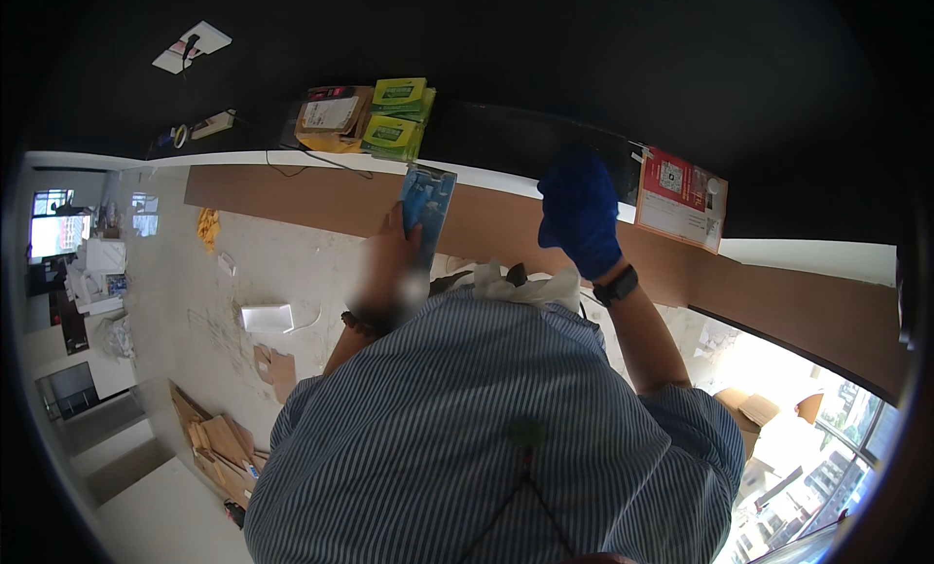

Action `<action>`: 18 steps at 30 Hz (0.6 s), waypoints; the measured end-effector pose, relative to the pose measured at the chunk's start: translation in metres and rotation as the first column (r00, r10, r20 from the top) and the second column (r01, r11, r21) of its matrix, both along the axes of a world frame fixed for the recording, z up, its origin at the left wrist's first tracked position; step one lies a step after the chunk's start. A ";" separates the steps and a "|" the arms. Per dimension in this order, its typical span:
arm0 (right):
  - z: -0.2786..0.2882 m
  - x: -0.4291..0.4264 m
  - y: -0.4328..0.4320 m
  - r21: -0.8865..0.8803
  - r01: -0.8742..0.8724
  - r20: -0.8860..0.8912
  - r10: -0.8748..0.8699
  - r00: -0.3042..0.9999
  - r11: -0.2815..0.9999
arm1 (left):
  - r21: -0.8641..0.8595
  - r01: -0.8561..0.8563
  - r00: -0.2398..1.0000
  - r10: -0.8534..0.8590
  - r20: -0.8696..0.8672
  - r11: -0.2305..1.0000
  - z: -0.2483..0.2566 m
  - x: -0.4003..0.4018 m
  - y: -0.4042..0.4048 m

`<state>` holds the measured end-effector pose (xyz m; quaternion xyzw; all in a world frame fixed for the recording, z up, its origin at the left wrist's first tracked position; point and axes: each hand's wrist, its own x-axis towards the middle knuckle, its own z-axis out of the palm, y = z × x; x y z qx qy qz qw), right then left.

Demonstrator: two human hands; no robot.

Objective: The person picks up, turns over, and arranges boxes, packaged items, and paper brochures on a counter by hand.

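My left hand (390,254), partly blurred, holds a flat blue printed packet (430,206) by its left edge, in front of the white edge of a black counter (503,137). A blue cloth or glove (580,210) covers my right hand (584,221) down to the wrist, above a dark watch. That hand is raised over the counter's front edge, and its fingers cannot be made out. Beyond the packet, stacked green and yellow boxes (398,115) stand on the counter beside an opened cardboard box (332,119).
A red and white printed card (682,199) lies at the counter's right. Further left are a tape roll (181,135), a thin cable (321,159) and a wall socket plate (193,46). Cardboard pieces (226,447) and a white box (267,318) lie on the floor.
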<state>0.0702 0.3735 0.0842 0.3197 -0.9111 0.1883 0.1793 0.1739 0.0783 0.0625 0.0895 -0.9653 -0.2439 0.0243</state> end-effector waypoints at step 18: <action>-0.067 -0.115 -0.217 0.137 -0.132 0.190 0.105 0.976 0.982 | 0.000 -0.195 0.969 0.193 0.155 0.981 -0.005 0.040 -0.078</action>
